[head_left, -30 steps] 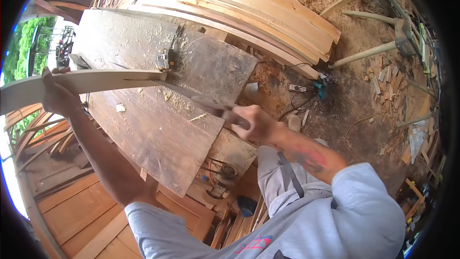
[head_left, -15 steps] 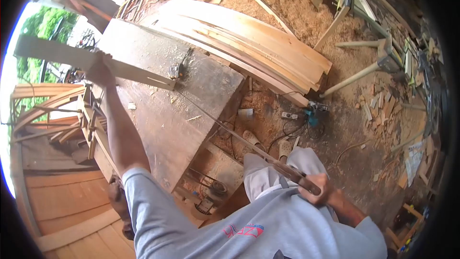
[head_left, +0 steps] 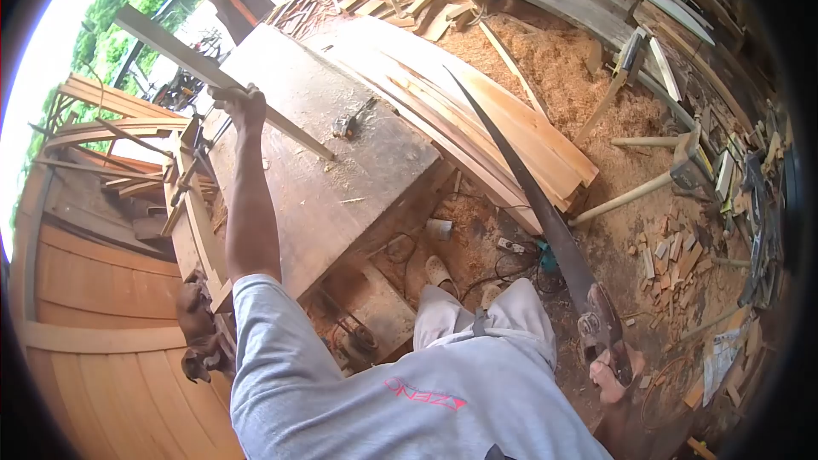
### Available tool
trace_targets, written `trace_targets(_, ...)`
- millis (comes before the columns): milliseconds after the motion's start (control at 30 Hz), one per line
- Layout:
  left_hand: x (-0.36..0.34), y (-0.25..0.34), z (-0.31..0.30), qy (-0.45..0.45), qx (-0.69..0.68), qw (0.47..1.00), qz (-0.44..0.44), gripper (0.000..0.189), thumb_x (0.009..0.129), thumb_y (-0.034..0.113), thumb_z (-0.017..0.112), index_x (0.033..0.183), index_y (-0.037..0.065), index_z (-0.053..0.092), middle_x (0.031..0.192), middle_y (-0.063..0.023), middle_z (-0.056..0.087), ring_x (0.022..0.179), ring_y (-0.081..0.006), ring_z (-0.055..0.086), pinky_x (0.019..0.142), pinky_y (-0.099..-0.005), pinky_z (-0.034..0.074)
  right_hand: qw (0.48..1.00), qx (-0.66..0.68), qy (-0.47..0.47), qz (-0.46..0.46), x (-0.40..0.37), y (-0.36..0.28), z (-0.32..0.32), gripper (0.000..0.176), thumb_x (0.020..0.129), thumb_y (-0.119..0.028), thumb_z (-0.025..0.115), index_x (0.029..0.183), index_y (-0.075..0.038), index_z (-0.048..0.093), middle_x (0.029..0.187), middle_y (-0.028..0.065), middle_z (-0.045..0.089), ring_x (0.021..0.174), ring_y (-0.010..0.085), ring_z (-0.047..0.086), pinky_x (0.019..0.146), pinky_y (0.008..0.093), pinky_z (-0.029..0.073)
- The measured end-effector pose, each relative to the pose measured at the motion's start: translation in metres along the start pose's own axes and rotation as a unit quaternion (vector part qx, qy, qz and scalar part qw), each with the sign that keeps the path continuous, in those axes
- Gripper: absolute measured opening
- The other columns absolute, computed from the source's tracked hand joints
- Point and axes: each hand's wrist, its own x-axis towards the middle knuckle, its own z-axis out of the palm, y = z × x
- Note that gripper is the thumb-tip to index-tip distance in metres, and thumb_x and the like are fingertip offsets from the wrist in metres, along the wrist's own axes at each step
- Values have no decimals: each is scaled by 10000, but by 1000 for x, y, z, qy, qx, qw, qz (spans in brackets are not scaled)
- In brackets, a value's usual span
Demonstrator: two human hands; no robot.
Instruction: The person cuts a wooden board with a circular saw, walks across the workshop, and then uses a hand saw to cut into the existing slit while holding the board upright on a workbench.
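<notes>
My left hand (head_left: 242,106) is closed around a long narrow wooden board (head_left: 175,51), which it holds at a slant over the workbench (head_left: 375,187). The board's lower end is at the bench top, beside some sawdust. My right hand (head_left: 608,378) grips the wooden handle of a handsaw (head_left: 545,217), low at my right side. The saw's long dark blade points up and away, apart from the board. On the bench sits a small dark tool (head_left: 353,121), whose kind I cannot make out.
Long planks (head_left: 477,119) lie along the bench's far right side. A sawdust heap (head_left: 545,72) and offcuts (head_left: 677,264) cover the floor. A teal power tool (head_left: 547,255) with cords lies near my feet. Wooden trestle legs (head_left: 635,192) stand at right, a motor (head_left: 358,341) below the bench.
The handsaw has come away from the board and swung to the right, blade now pointing up. The board has turned to a different slant, still in my left hand.
</notes>
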Motion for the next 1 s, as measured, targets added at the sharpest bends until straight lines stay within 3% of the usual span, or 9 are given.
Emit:
trace_targets(33, -3, -5, -5, -1, 16, 999, 27, 956, 866, 158, 698, 1446, -133, -4, 1247, -407, 436, 1252, -488, 431, 1080, -520, 374, 1000, 3, -7, -5, 5, 1, -2, 370, 814, -297, 768, 658, -31, 563, 525, 32, 549, 440, 125, 510, 444, 273, 379)
trace_targets(100, -7, 1, -27, 46, -27, 998, 46, 967, 825, 301, 801, 1433, -149, 197, 1263, -371, 448, 1252, -480, 442, 1071, -530, 383, 999, 29, -45, 8, 18, 2, -5, 340, 802, -276, 753, 662, -38, 554, 517, 27, 537, 421, 129, 493, 441, 287, 386)
trace_targets(167, -24, 43, -68, -20, 52, 998, -37, 844, 739, 414, 868, 1288, -117, 508, 1239, -308, 503, 1243, -456, 462, 1059, -528, 394, 997, 1, -75, 11, 33, -10, -6, 321, 781, -265, 753, 667, -38, 556, 529, 21, 537, 432, 133, 493, 453, 296, 390)
trace_targets(200, -16, 18, -58, 48, 62, 997, -6, 726, 664, 494, 899, 1076, -59, 672, 1163, -249, 573, 1199, -422, 492, 1027, -512, 412, 995, -27, -96, 20, 42, -17, -4, 304, 760, -253, 754, 672, -38, 559, 540, 16, 537, 443, 137, 493, 466, 304, 393)
trace_targets(367, -2, 1, -49, 108, 102, 989, 15, 760, 630, 556, 915, 1030, -46, 682, 997, -244, 630, 1103, -417, 527, 963, -487, 456, 970, -90, -217, 61, 73, -56, 29, 216, 756, -229, 789, 771, -55, 661, 563, 73, 590, 481, 200, 587, 512, 355, 455)
trace_targets(533, 26, -3, -44, -8, 61, 994, -90, 932, 623, 563, 920, 1123, -139, 565, 994, -325, 665, 961, -458, 679, 847, -473, 560, 948, -87, -258, -164, 81, -15, 82, 225, 769, -165, 801, 763, -9, 640, 544, 59, 561, 438, 143, 540, 445, 320, 426)
trace_targets(633, 18, 17, -39, 66, 54, 991, -106, 1016, 624, 531, 928, 1192, -158, 442, 1031, -343, 669, 967, -455, 696, 845, -469, 565, 954, -46, -259, -140, 85, -17, 110, 224, 773, -156, 803, 756, -14, 631, 529, 62, 549, 437, 145, 542, 452, 318, 434)
trace_targets(667, 19, 13, -33, 82, 62, 990, -96, 921, 660, 517, 911, 1165, -159, 542, 1049, -274, 699, 916, -422, 701, 831, -460, 560, 955, -42, -261, -130, 85, -13, 113, 241, 773, -166, 811, 753, -14, 625, 516, 61, 537, 439, 142, 546, 452, 313, 437)
trace_targets(1000, 42, 9, -5, 106, 101, 985, -93, 768, 655, 378, 857, 1128, -107, 496, 1027, -287, 682, 957, -426, 693, 874, -461, 553, 955, -58, -249, -151, 85, -12, 109, 257, 775, -186, 820, 732, -32, 620, 512, 61, 543, 423, 187, 574, 445, 344, 451)
